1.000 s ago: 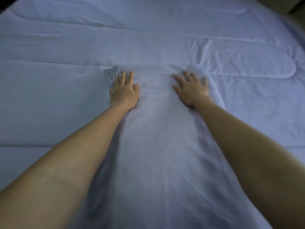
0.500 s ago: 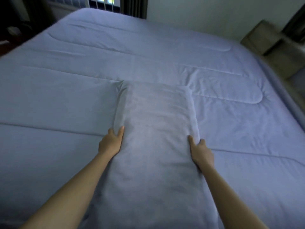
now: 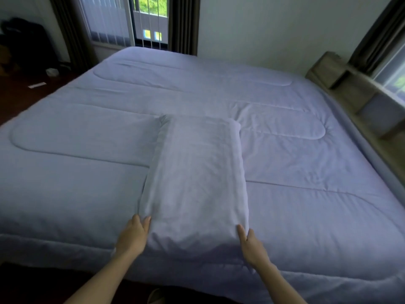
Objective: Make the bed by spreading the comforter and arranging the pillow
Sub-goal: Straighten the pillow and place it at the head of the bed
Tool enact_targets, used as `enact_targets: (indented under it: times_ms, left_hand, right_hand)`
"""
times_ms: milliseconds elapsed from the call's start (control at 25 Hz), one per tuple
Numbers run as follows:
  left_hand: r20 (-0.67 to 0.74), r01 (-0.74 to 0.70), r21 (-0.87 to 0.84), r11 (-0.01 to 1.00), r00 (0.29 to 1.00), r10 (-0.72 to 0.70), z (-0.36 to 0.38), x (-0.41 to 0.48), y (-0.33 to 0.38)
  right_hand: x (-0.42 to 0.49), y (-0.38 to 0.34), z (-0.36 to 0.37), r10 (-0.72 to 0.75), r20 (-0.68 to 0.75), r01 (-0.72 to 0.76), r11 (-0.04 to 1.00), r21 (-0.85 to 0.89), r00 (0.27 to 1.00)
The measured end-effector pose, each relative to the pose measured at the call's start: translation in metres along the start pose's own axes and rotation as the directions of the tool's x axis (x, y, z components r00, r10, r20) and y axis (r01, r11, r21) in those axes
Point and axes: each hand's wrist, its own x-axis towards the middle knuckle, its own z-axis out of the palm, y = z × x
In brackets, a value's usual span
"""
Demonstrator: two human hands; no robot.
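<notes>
Since the pillow (image 3: pixel 197 176) already lies flat on top of the spread comforter (image 3: pixel 87 189), with its near short end just inside the bed's near edge, the step in hand looks like squaring and settling it rather than lifting it. The left hand (image 3: pixel 133 234) rests against the near left corner and the right hand (image 3: pixel 252 246) against the near right corner. Each grip is released, with fingers fairly straight and pressing the cloth, though whether any fingertip is tucked underneath cannot be told. To do this well, the person should push evenly from both corners so the pillow does not skew, and keep the pressure light and low, because the soft comforter would probably bunch ahead of a hard shove. Small creases show just beyond the pillow's far right corner. The pillow's long axis runs straight away from the person toward the far edge by the window (image 3: pixel 149 23) — one short end faces the person, the other the far side. That sets it roughly parallel to the wooden headboard unit (image 3: pixel 341 84) on the right, and well apart from it. If that is the head of the bed, the pillow would need sliding rightward without turning.
</notes>
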Motion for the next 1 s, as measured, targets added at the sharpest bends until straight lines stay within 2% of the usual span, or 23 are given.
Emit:
enact_targets:
  times_ms: [120, 160, 240, 320, 440, 560, 680, 760, 880, 1000]
  left_hand:
    - [0.140, -0.010, 0.147, 0.989, 0.990, -0.010, -0.024, 0.011, -0.015]
    - [0.159, -0.013, 0.216, 0.976, 0.987, -0.023, -0.037, 0.018, -0.013]
    - [0.140, -0.031, 0.254, 0.967, 0.990, -0.005, -0.061, 0.026, 0.003]
    - [0.102, -0.075, 0.186, 0.980, 0.993, 0.056, -0.075, 0.029, 0.030]
    - [0.109, -0.152, 0.113, 0.982, 0.984, 0.140, -0.072, 0.047, 0.067]
    - [0.158, -0.128, 0.020, 0.992, 0.980, 0.123, -0.062, 0.081, 0.083]
    - [0.180, -0.050, -0.145, 0.988, 0.981, 0.076, -0.050, 0.106, 0.090]
    - [0.149, 0.050, -0.188, 0.981, 0.989, -0.022, -0.041, 0.119, 0.094]
    - [0.059, 0.189, -0.189, 0.964, 0.982, -0.181, -0.039, 0.126, 0.101]
    - [0.045, 0.210, -0.174, 0.962, 0.978, -0.205, -0.037, 0.133, 0.108]
  right_hand:
    - [-0.001, 0.004, -0.023, 0.015, 0.210, 0.035, 0.972, -0.231, 0.978]
    - [0.004, 0.001, -0.034, 0.036, 0.226, 0.031, 0.958, -0.285, 0.973]
    - [0.017, -0.018, -0.054, 0.019, 0.135, 0.026, 0.947, -0.321, 0.991]
    - [0.025, -0.052, -0.066, -0.060, -0.004, 0.057, 0.968, -0.245, 0.998]
    - [0.050, -0.099, -0.065, -0.115, -0.065, 0.109, 0.991, -0.081, 0.991]
    - [0.088, -0.124, -0.057, -0.011, -0.090, 0.015, 0.999, 0.044, 0.996]
    - [0.114, -0.128, -0.053, 0.109, -0.099, -0.091, 0.981, 0.169, 0.989]
    - [0.125, -0.127, -0.051, 0.117, -0.115, -0.106, 0.989, 0.098, 0.986]
    - [0.135, -0.124, -0.053, 0.034, -0.070, -0.039, 0.997, -0.067, 0.997]
    - [0.135, -0.126, -0.062, -0.069, -0.028, 0.069, 0.998, -0.010, 0.997]
